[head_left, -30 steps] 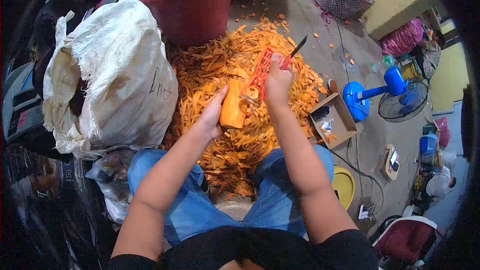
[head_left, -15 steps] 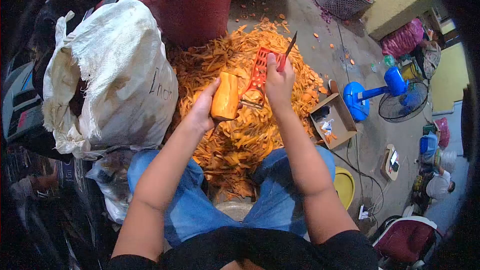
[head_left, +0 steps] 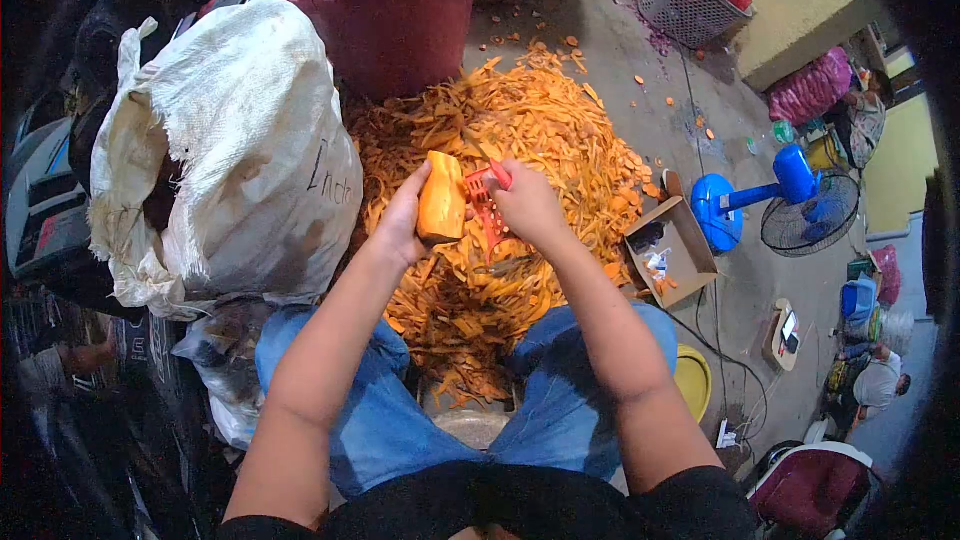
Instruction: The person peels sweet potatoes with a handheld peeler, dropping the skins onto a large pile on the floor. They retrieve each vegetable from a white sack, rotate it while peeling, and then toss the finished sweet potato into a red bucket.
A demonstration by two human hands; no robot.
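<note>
My left hand (head_left: 402, 219) is wrapped round a thick orange carrot (head_left: 442, 202), peeled and held upright with a flat cut lower end. My right hand (head_left: 528, 202) is closed on a red peeler (head_left: 486, 202) with a perforated body, close against the carrot's right side. A thin dark blade sticks up near my right fingers, partly blurred. Below both hands spreads a large heap of orange peelings (head_left: 560, 140), with round slices along its right edge.
A white woven sack (head_left: 250, 130) stands at left, and a dark red tub (head_left: 375, 30) behind the heap. To the right are a cardboard box (head_left: 680, 245), a blue fan (head_left: 715, 205) and cables on the floor. A person (head_left: 878, 380) is far right.
My right hand has come down and left, bringing the peeler from above the heap to the carrot's side. The carrot has stayed nearly in place, slightly more upright.
</note>
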